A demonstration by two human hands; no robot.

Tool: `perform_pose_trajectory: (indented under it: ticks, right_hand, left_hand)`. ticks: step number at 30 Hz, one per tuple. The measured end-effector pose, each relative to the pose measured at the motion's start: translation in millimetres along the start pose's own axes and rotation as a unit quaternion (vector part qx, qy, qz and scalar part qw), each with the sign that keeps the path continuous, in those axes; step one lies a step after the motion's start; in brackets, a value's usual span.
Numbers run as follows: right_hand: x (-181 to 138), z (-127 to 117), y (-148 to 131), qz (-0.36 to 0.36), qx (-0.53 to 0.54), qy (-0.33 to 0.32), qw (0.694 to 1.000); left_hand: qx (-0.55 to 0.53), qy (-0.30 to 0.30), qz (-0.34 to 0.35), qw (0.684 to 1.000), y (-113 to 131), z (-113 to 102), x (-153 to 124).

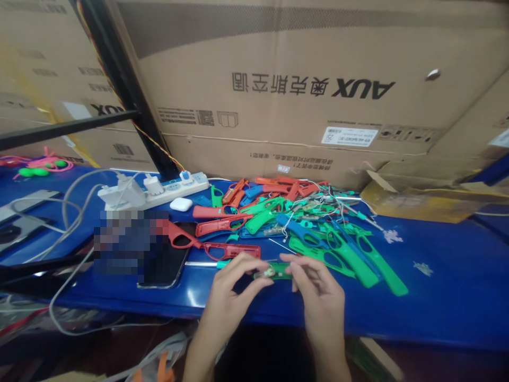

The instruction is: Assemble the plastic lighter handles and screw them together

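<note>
Near the table's front edge, a small green lighter part [283,275] with a clear section and a brass-coloured fitting is between my two hands. My left hand [235,284] pinches its clear end between thumb and finger. The fingertips of my right hand [316,286] close on its green end. Just left of my left hand lies a metal lighter tube [202,265] with a green collar. Beyond my hands is a heap of long-nosed lighter shells: red shells [233,250], blue shells [304,232] and green shells [358,260].
A white power strip [175,189] with plugs and cables stands at the back left, near a white earbud case [181,204]. A dark phone [169,260] lies left of the shells. Behind the blue table [445,297] rises a large cardboard box [278,116]; torn cardboard [417,204] lies right.
</note>
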State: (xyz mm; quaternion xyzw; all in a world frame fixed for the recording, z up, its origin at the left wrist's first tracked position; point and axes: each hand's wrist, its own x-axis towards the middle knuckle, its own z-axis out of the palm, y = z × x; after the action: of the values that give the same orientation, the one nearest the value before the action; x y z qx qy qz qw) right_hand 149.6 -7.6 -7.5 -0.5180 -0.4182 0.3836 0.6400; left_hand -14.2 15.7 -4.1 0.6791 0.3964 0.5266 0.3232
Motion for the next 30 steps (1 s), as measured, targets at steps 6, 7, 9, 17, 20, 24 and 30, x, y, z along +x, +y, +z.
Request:
perform_pose_trajectory:
  ticks: [6,7,9,17,20,24,30]
  right_hand:
    - [2,-4,-4,0.042,-0.009,-0.08,0.996]
    - [2,-5,-5,0.045,-0.005,-0.092,0.995]
    - [2,-6,-6,0.036,0.006,-0.112,0.993]
    - [4,-8,-9,0.01,0.034,-0.163,0.986]
    - [4,-9,-10,0.003,0.026,-0.18,0.983]
    - [3,-10,-11,0.005,0.018,-0.192,0.981]
    - [6,-12,-11,-0.004,-0.027,-0.196,0.98]
  left_hand:
    - [0.011,-0.021,0.044,0.999,3,-1,2]
    - [0.014,-0.016,0.047,0.999,3,-1,3]
    - [0.021,-0.008,0.048,0.999,3,-2,3]
    - [0.026,0.01,0.049,0.998,1,-1,3]
    - [0.021,0.009,0.043,0.999,0,-2,1]
    - [0.018,-0.005,0.029,0.999,0,-2,0]
    - [0.018,-0.003,0.056,0.998,-2,0,-1]
